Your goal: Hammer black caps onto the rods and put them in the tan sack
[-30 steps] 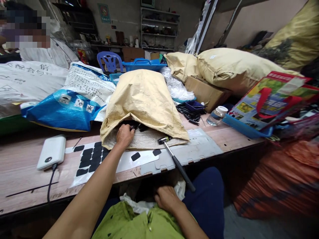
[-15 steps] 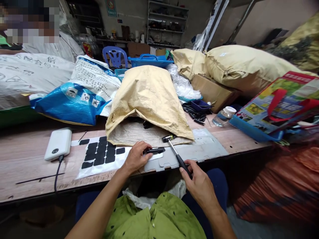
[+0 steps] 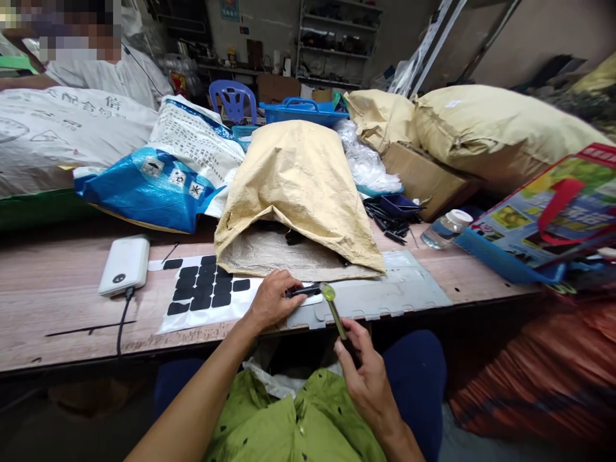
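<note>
My left hand (image 3: 273, 299) is closed on a small black part (image 3: 304, 290) and holds it down on the grey metal plate (image 3: 385, 292) at the table's near edge. In my right hand (image 3: 362, 372) is a small hammer (image 3: 333, 308), gripped by its black handle, its metal head raised just above the part's right end. A white sheet of several black pads (image 3: 206, 292) lies just left of my left hand. Behind it a tan woven sack (image 3: 298, 186) lies open toward me, with more black parts inside its mouth.
A white power bank (image 3: 125, 264) with a cable lies at the left. Blue-and-white sacks (image 3: 158, 173), a cardboard box (image 3: 423, 176), a plastic bottle (image 3: 445, 228) and a colourful bag (image 3: 553, 212) crowd the table's back and right. Another person (image 3: 110, 64) sits at far left.
My left hand drew a black part out of the sack and set it on the plate. My right hand rose from my lap, took the hammer and lifted its head over the part.
</note>
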The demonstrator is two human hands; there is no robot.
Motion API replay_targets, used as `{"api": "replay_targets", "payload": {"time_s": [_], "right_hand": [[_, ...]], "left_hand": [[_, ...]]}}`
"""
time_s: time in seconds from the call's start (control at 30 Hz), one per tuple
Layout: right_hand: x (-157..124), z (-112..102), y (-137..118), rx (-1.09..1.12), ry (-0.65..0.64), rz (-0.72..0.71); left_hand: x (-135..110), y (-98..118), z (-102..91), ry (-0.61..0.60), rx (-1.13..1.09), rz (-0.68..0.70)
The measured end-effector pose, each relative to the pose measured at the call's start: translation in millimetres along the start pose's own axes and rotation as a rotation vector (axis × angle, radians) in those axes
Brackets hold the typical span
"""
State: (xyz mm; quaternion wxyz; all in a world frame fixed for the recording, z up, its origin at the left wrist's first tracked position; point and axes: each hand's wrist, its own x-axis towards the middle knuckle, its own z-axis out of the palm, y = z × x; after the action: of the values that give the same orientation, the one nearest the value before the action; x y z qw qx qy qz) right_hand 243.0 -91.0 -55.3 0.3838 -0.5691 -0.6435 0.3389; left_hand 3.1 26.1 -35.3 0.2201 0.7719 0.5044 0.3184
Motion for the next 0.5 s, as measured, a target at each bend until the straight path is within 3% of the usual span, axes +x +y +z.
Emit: {"api": "replay_targets", "payload": {"time_s": [0.33, 0.5], "right_hand": [[8, 5, -25, -0.132, -0.003, -0.068], [11, 8, -29, -0.086, -0.041, -0.001]], "left_hand": [[0, -7, 2.4, 0.007, -0.035, 0.020], [0, -9, 4.2, 0.012, -0.035, 0.036]]}}
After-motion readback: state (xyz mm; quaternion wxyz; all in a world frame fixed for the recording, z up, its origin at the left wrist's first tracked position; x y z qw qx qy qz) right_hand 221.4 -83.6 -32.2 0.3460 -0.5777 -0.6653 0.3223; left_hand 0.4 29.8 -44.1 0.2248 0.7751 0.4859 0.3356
